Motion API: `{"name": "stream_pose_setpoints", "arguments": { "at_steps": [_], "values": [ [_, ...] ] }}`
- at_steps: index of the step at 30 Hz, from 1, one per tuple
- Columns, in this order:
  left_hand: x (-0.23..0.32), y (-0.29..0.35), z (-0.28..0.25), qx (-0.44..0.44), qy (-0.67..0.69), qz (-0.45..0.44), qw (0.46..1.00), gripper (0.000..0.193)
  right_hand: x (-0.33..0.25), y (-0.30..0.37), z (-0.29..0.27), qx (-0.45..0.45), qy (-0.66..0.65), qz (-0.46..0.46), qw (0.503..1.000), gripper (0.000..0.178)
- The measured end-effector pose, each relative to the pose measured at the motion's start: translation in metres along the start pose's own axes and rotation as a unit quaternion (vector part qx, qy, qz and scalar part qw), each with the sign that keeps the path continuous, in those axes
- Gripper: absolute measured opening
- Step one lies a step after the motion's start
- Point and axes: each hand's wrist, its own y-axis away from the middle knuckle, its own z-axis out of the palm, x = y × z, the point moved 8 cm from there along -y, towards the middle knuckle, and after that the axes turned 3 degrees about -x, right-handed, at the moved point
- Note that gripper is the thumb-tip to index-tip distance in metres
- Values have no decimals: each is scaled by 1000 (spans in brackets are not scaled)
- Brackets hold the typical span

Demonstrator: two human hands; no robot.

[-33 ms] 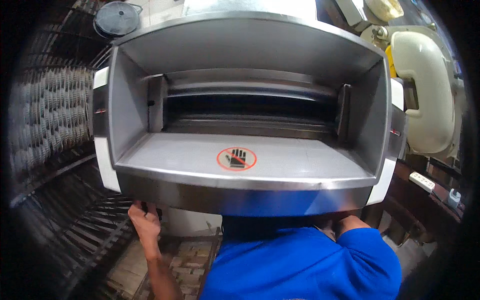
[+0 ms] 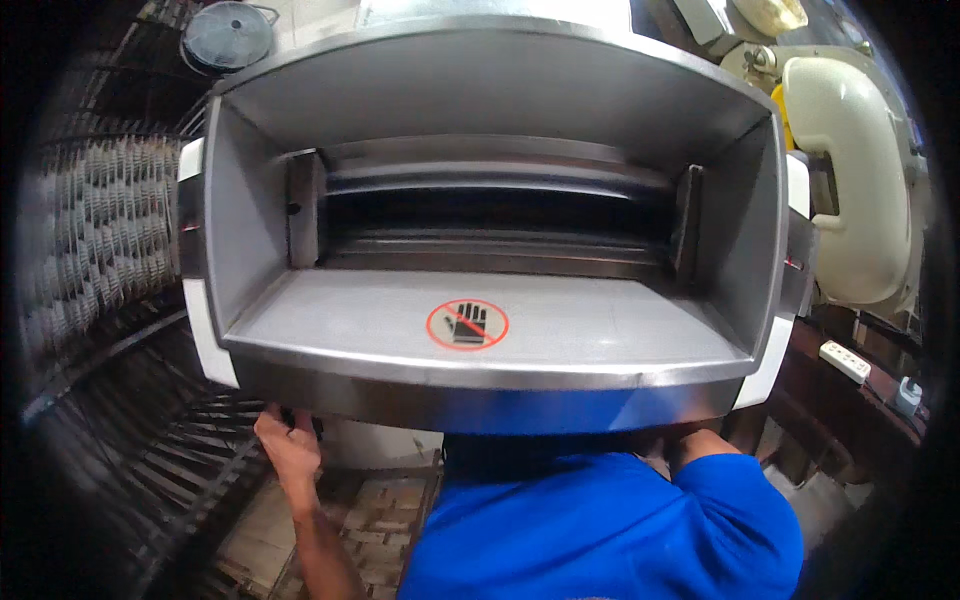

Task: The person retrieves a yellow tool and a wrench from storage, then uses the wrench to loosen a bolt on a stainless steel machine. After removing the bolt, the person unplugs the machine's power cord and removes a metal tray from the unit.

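A large stainless-steel roller machine (image 2: 490, 378) fills the middle of the view. Inside its open hopper lie horizontal metal rollers (image 2: 500, 185), with a sloping steel tray (image 2: 580, 310) in front of them. The tray bears a round red-edged no-hands sticker (image 2: 467, 324). My left hand (image 2: 288, 445) is at the underside of the machine's near left corner, its fingers curled against something dark that I cannot make out. On the right, my bent arm in a blue sleeve reaches under the machine's front edge, which hides my right hand.
A dark metal rack (image 2: 190, 450) stands close on the left, beside a stack of pale ridged pieces (image 2: 110, 225). A cream-coloured machine (image 2: 865, 190) is at the right, above a white power strip (image 2: 845, 362). A lidded bucket (image 2: 228, 36) sits at the far left.
The steel machine appears slightly farther left in the view. My left hand stays curled at the same corner, and my right arm keeps its place.
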Motion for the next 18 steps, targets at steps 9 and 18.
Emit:
{"name": "stream_pose_setpoints", "arguments": {
  "at_steps": [9, 18],
  "values": [
    [-44, 25, -4, 0, -96, -10, 995, 38, -9, 7, 7, -24, -17, 24, 999, 34],
    [-196, 146, -14, 53, 270, -343, 898, 54, -53, -19, 0, -47, -13, -19, 999, 35]
  ]
}}
